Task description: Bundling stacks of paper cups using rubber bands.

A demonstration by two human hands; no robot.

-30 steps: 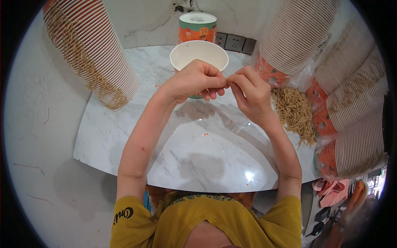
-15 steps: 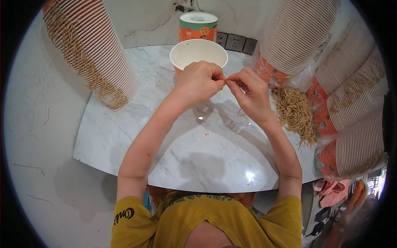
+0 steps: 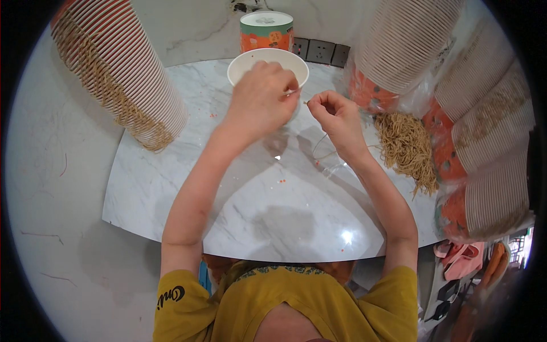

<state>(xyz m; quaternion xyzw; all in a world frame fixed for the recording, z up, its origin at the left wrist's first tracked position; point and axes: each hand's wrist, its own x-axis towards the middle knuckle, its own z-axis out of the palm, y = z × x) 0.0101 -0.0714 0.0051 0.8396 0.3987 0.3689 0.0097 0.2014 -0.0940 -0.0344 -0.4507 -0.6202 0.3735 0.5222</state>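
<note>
My left hand (image 3: pixel 261 100) is in front of and over the near rim of a white-lined paper bucket (image 3: pixel 236 68), slightly smeared by motion. Its fingers are closed, with a small pale piece showing at the thumb and forefinger that I cannot make out. To its right, apart from it, my right hand (image 3: pixel 341 119) pinches the end of a thin tan cord (image 3: pixel 306 103). A thin strand (image 3: pixel 314 149) loops below that hand over the table. Beside my right wrist lies a heap of tan cords (image 3: pixel 405 149).
A lidded orange and green bucket (image 3: pixel 266 40) stands behind the open one, near black wall sockets (image 3: pixel 320 51). On the left leans a tall bucket stack (image 3: pixel 122 74) threaded with cords. Plastic-wrapped stacks (image 3: pixel 407 51) crowd the right. Small orange bits (image 3: pixel 281 180) dot the marble table (image 3: pixel 256 228).
My hands, pressed fingertip to fingertip before, have parted. The left has moved left and up towards the bucket's opening; the right has shifted slightly left, and the cord's end now shows in its pinch.
</note>
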